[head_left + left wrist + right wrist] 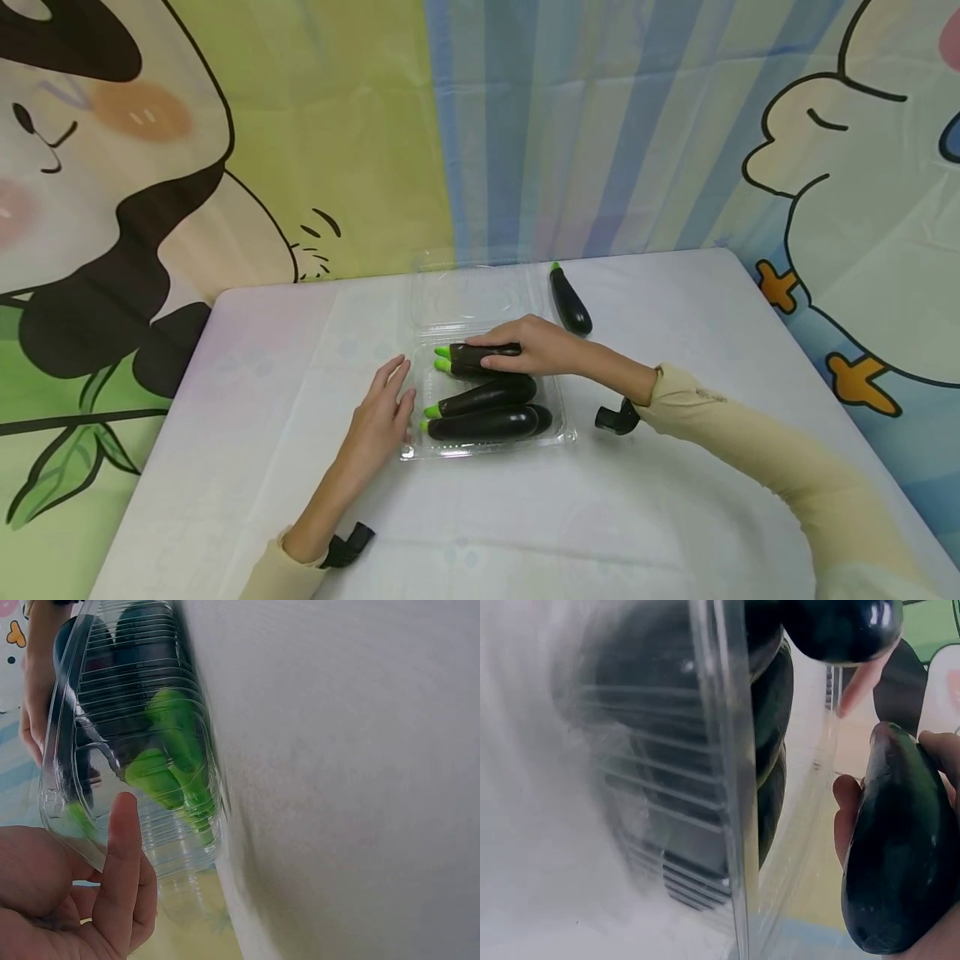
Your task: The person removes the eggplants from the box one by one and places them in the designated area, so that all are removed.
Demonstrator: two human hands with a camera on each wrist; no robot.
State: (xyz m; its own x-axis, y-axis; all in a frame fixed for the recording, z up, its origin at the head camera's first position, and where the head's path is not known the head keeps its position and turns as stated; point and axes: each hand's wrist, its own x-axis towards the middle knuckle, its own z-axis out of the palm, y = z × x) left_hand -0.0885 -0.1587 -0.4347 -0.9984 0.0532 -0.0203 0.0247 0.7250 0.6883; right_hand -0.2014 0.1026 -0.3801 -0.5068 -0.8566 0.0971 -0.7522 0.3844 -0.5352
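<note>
From up high, my head view looks forward and down at the table (660,508), both far corners showing. Low and close, my left wrist view faces the left end of the clear plastic box (483,452); my right wrist view, also near, faces its right end. Both share the eggplants (483,425) inside.

Held eggplant (483,353) partly hidden by fingers (501,335), left sleeve (279,575) cropped
</note>
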